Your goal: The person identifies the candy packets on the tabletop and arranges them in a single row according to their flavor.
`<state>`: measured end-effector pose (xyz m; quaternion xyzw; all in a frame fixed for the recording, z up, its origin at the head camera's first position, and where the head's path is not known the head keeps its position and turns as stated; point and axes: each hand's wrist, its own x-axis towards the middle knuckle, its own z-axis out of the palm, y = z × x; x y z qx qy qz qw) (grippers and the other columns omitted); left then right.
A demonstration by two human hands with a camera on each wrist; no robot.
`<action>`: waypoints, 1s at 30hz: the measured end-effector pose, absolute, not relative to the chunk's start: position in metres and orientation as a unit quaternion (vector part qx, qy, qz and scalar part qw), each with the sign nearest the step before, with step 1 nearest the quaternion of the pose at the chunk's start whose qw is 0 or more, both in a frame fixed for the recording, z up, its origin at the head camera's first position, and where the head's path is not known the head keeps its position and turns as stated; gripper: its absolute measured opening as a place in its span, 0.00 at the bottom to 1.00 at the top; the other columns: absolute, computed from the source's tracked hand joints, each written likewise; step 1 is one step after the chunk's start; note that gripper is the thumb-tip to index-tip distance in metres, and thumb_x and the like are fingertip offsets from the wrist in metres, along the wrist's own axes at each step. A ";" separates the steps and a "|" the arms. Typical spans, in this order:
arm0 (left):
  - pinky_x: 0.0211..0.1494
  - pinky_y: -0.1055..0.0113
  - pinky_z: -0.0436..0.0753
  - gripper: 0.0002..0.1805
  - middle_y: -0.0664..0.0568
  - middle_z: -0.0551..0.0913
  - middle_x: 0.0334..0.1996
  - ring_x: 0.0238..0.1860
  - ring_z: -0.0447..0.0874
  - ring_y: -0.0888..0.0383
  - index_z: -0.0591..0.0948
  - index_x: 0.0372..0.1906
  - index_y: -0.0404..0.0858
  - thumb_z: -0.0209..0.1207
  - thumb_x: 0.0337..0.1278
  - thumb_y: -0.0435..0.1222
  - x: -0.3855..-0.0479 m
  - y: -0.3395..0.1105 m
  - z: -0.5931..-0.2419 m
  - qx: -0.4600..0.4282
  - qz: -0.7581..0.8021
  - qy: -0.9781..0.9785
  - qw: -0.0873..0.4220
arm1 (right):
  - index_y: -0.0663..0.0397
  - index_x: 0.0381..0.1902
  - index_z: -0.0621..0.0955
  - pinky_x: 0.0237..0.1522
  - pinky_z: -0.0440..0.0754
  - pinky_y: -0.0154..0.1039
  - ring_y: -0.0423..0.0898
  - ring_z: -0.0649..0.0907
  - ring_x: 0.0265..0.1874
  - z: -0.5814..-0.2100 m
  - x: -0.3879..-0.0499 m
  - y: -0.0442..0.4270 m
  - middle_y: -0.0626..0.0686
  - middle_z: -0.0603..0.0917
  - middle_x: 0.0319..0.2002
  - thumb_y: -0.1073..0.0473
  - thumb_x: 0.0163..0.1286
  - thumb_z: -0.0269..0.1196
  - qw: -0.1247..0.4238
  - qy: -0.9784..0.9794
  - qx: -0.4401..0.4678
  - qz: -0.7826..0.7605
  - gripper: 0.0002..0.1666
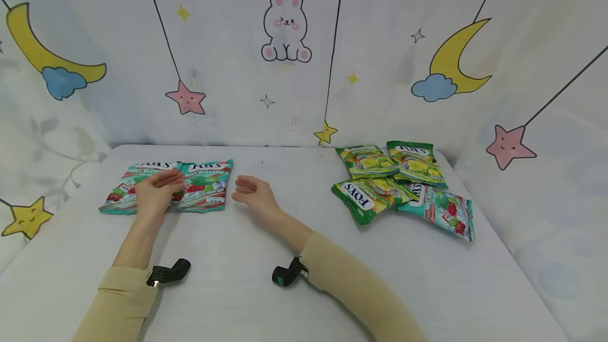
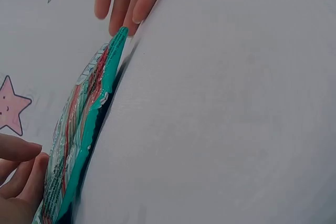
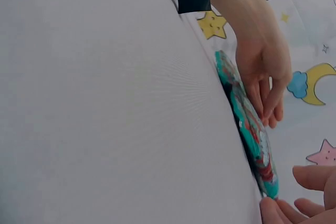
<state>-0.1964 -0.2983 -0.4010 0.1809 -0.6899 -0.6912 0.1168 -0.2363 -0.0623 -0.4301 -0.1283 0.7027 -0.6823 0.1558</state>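
Two teal FOX'S Mint Blossom candy bags lie side by side at the left of the table, a left bag (image 1: 122,189) and a right bag (image 1: 209,186). My left hand (image 1: 154,194) is over the place where they meet, its fingers fairly straight and pointing right. In the right wrist view the left hand (image 3: 265,74) hangs just above the bags (image 3: 252,135). Just off the right bag's right edge is my right hand (image 1: 258,197), fingers loosely bent around nothing. From the left wrist, the right hand's fingertips (image 2: 123,9) are near the bag's far corner.
At the right of the table, three green FOX'S bags, an upper left one (image 1: 368,161), an upper right one (image 1: 418,165) and a lower one (image 1: 372,194), lie partly overlapping. Another teal bag (image 1: 444,210) is beside them. A patterned curtain (image 1: 228,57) hangs behind the white table (image 1: 237,278).
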 end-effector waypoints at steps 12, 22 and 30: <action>0.40 0.81 0.81 0.21 0.71 0.86 0.32 0.35 0.85 0.73 0.76 0.61 0.31 0.61 0.66 0.34 -0.198 -0.284 -0.399 0.167 -0.673 -0.711 0.115 | 0.62 0.68 0.72 0.60 0.80 0.39 0.49 0.80 0.62 -0.424 -0.234 -0.027 0.59 0.79 0.63 0.63 0.70 0.65 0.162 0.704 -0.159 -0.672 0.31; 0.44 0.82 0.81 0.24 0.72 0.86 0.35 0.40 0.83 0.76 0.75 0.63 0.29 0.61 0.67 0.35 -0.198 -0.270 -0.397 0.150 -0.637 -0.747 0.118 | 0.60 0.71 0.70 0.63 0.78 0.42 0.51 0.78 0.64 -0.416 -0.228 -0.002 0.60 0.77 0.65 0.62 0.70 0.65 0.157 0.717 -0.177 -0.655 0.33; 0.44 0.83 0.80 0.24 0.73 0.85 0.36 0.40 0.82 0.77 0.76 0.62 0.29 0.62 0.67 0.37 -0.198 -0.258 -0.397 0.121 -0.622 -0.767 0.104 | 0.56 0.70 0.71 0.62 0.78 0.41 0.50 0.78 0.64 -0.411 -0.225 0.018 0.59 0.77 0.65 0.61 0.70 0.65 0.144 0.736 -0.185 -0.635 0.32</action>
